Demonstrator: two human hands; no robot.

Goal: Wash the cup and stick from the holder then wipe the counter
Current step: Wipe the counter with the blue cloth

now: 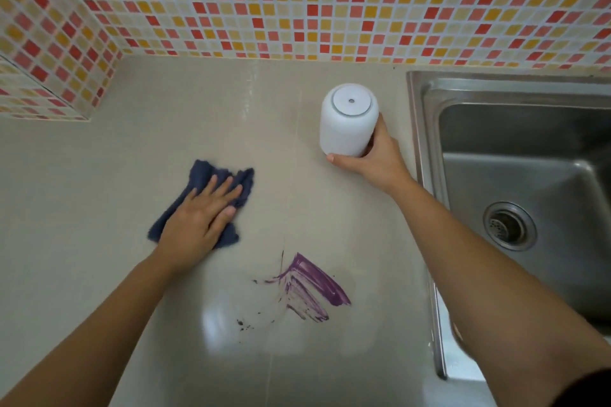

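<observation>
Cloth [201, 205], dark blue, is pressed flat on the counter [99, 175] under the open left hand [201, 218], up and left of the purple stain [310, 287]. The white cup [348, 119], upside down, is gripped by the right hand [370, 155] beyond the stain, just beside the sink [515, 175]. No stick is seen. The wipe would best be drawn across the stain with even pressure, and the cloth refolded so that paint is not spread.
</observation>
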